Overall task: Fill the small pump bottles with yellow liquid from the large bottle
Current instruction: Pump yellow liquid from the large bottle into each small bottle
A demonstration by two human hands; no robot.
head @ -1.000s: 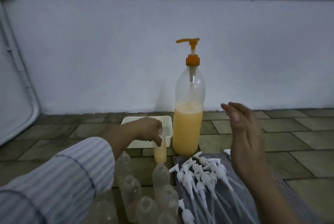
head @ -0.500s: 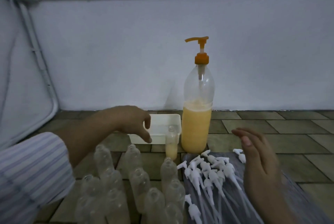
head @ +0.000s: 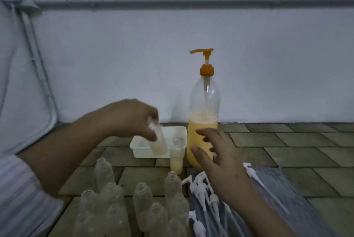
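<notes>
swapping bottles at the pump

the left hand (head: 132,120) pinches a small bottle (head: 158,143) by its neck, tilted, over the white tray (head: 138,147); it shows a little pale yellow at the bottom. another part-filled small bottle (head: 176,158) stands upright just in front of the tray, beside the large bottle (head: 203,122), which is about half full under its orange pump (head: 206,60). the right hand (head: 220,162) hovers with fingers spread and relaxed, holding nothing, in front of the large bottle. empty bottles (head: 141,198) cluster nearer, white pump tops (head: 203,194) beside them. judging by this, filling is early: next, seat a bottle mouth under the spout and press the pump.
</notes>
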